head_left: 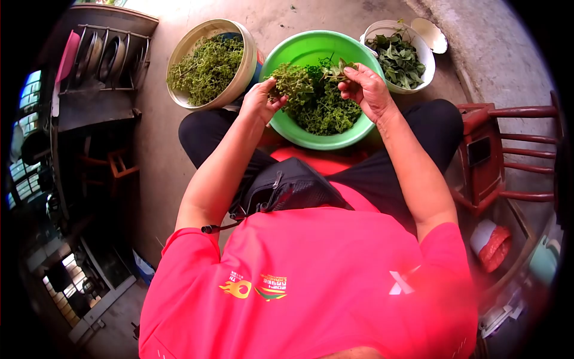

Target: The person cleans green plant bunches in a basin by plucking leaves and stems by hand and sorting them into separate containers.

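A green basin (pixel 323 141) stands between my knees with green sprigs (pixel 326 116) inside. Over its left side, my left hand (pixel 262 102) is closed on a bunch of green sprigs (pixel 292 82). My right hand (pixel 366 90) pinches a small leafy sprig (pixel 338 70) above the basin's right side. The two hands are apart. To the left, a cream bucket (pixel 247 60) holds a heap of thin green sprigs (pixel 206 69). Beyond the basin at the right, a white bucket (pixel 427 66) contains broader dark green leaves (pixel 399 60).
A red wooden chair (pixel 483 157) with a dark phone-like object (pixel 478 152) on it stands at the right. A pale lid or bowl (pixel 429 35) lies behind the white bucket. At the left is a rack (pixel 107 60) with pans. A black bag (pixel 293 185) rests at my waist.
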A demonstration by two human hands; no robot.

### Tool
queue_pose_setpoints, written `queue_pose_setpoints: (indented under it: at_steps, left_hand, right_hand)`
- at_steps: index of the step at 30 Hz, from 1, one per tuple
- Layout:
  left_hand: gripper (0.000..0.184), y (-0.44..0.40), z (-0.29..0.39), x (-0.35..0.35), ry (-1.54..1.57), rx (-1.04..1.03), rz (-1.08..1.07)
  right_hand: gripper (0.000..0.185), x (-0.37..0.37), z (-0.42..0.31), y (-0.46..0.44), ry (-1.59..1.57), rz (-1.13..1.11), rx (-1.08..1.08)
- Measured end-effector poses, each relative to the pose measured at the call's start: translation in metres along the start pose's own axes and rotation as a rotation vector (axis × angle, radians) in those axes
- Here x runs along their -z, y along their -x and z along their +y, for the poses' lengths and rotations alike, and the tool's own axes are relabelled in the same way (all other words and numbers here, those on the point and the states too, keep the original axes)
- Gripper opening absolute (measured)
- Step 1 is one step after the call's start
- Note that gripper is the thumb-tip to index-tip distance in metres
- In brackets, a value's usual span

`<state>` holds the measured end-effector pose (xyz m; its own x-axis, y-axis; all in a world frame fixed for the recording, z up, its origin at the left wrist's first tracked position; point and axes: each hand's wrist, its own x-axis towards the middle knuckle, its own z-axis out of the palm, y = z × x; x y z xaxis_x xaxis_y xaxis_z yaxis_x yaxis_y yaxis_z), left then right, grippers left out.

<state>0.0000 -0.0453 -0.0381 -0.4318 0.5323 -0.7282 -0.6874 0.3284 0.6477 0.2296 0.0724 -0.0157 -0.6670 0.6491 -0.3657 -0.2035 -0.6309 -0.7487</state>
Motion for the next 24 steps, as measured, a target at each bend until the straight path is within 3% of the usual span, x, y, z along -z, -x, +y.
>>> queue_pose_setpoints:
  at_steps: [3, 6, 9, 11, 13, 15, 17, 19, 21, 24]
  left_hand:
    - [0.015, 0.008, 0.011, -0.001, 0.033, -0.042, -0.040]
    - [0.013, 0.020, 0.033, -0.001, 0.043, -0.269, -0.084]
    - [0.012, 0.039, 0.072, -0.001, 0.003, -0.628, -0.074]
    - [0.014, 0.041, 0.105, 0.006, -0.218, -0.991, 0.050]
    - [0.018, 0.041, 0.130, 0.016, -0.495, -1.212, 0.300]
    - [0.022, 0.019, 0.153, 0.045, -1.031, -1.634, 0.605]
    - [0.024, -0.003, 0.157, 0.071, -1.091, -1.653, 0.602]
    - [0.026, -0.030, 0.148, 0.101, -1.553, -1.319, 0.531]
    - [0.035, -0.044, 0.130, 0.120, -1.631, -0.971, 0.386]
    - [0.037, -0.054, 0.122, 0.128, -1.640, -0.925, 0.369]
  right_hand:
    - [0.012, 0.003, -0.002, -0.001, -0.088, -0.024, -0.009]
    - [0.010, 0.008, -0.004, -0.004, -0.126, 0.036, -0.004]
    - [0.009, 0.013, -0.007, -0.005, -0.179, 0.071, 0.059]
    - [0.008, 0.020, -0.013, -0.006, -0.171, 0.080, 0.094]
    - [0.006, 0.023, -0.022, -0.005, -0.174, 0.161, 0.216]
    - [0.007, 0.031, -0.035, -0.007, -0.126, 0.249, 0.332]
    - [0.007, 0.036, -0.054, -0.007, -0.055, 0.383, 0.462]
    - [0.009, 0.049, -0.072, -0.012, 0.028, 0.477, 0.561]
    - [0.010, 0.066, -0.088, -0.020, 0.170, 0.549, 0.589]
    - [0.040, 0.101, -0.099, -0.032, 0.514, 0.595, 0.398]
